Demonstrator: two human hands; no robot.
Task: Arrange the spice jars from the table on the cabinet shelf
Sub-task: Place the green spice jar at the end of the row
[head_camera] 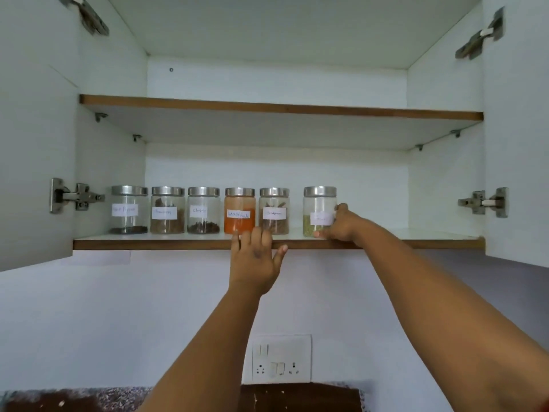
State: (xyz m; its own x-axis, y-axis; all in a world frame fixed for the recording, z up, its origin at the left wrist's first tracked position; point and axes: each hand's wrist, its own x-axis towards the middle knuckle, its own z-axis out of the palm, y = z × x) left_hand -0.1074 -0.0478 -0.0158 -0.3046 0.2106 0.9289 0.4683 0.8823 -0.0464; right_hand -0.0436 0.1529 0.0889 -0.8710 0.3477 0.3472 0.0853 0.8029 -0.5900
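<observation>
Now the right hand [341,223] wraps the last jar [319,211], right of the red jar [239,211]. Slide it left slowly, upright, closing the gap. The left hand [254,257] rests spread on the shelf [148,243].

Orange powder jar [239,211], silver lid; white cabinet [276,81], brown shelf edge [148,244].

Six lidded glass jars are carried in a row on the lower shelf [430,236], near its front edge. Five are set close together from the left end [129,210]; the sixth jar [319,211] is stood slightly apart, right of the middle.
</observation>
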